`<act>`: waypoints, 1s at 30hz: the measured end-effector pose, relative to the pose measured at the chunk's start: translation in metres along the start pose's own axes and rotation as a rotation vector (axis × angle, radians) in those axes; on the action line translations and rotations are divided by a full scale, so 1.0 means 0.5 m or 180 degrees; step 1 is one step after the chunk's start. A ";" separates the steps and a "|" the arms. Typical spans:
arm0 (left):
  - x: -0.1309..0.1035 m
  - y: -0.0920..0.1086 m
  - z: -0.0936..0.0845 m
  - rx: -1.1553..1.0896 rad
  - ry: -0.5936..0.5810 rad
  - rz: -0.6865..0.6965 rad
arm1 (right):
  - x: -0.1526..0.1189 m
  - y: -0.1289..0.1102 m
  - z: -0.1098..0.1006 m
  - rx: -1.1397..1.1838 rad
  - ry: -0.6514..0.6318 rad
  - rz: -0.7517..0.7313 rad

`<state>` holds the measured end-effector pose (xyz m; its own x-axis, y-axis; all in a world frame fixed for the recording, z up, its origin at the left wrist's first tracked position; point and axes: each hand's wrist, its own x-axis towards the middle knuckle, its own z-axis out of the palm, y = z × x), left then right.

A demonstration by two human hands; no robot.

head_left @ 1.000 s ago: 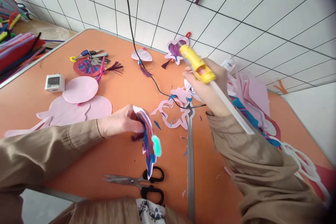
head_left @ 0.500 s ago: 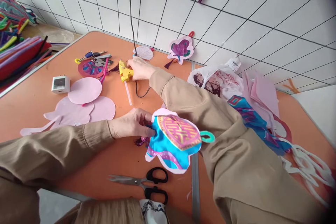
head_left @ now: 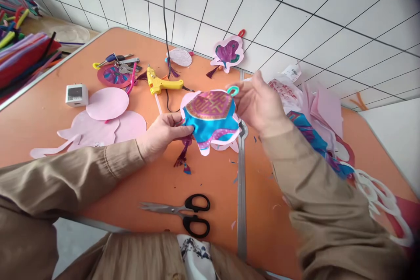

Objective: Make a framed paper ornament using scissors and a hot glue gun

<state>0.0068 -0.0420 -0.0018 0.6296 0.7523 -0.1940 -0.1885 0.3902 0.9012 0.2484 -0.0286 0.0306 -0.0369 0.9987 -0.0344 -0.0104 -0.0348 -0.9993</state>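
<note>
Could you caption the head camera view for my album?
Left hand holding a colorful fabric ornament over an orange table, right hand beside it, yellow glue gun beyond.

An orange table (head_left: 147,188) bears black-handled scissors (head_left: 188,212), a yellow glue gun (head_left: 166,85) and pink cutouts (head_left: 107,103).

Left hand (head_left: 163,133) pinching (right hand (head_left: 261,107) spread)

One glue gun (head_left: 164,84), one charger (head_left: 76,95), one pair of scissors (head_left: 183,213) show.
</note>
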 end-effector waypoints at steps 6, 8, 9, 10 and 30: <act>-0.005 -0.006 0.036 0.0282 0.0354 0.0106 | -0.146 0.034 0.049 -0.0095 -0.0080 0.0029; -0.011 -0.010 0.046 0.0336 0.0267 0.0075 | -0.168 0.038 0.067 -0.0133 0.0269 0.0077; -0.016 -0.011 0.050 0.0377 0.0197 0.0069 | -0.175 0.039 0.071 -0.0115 0.0399 0.0112; -0.020 -0.013 0.053 0.0425 0.0131 0.0072 | -0.180 0.040 0.072 -0.0085 0.0496 0.0114; -0.040 -0.053 0.065 0.0645 -0.0013 0.0368 | -0.223 0.076 0.083 -0.1702 0.0468 -0.1019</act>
<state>0.0240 -0.0847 -0.0095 0.6157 0.7835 -0.0837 -0.1047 0.1867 0.9768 0.2108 -0.1427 -0.0031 0.0233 0.9526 0.3035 0.5031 0.2512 -0.8269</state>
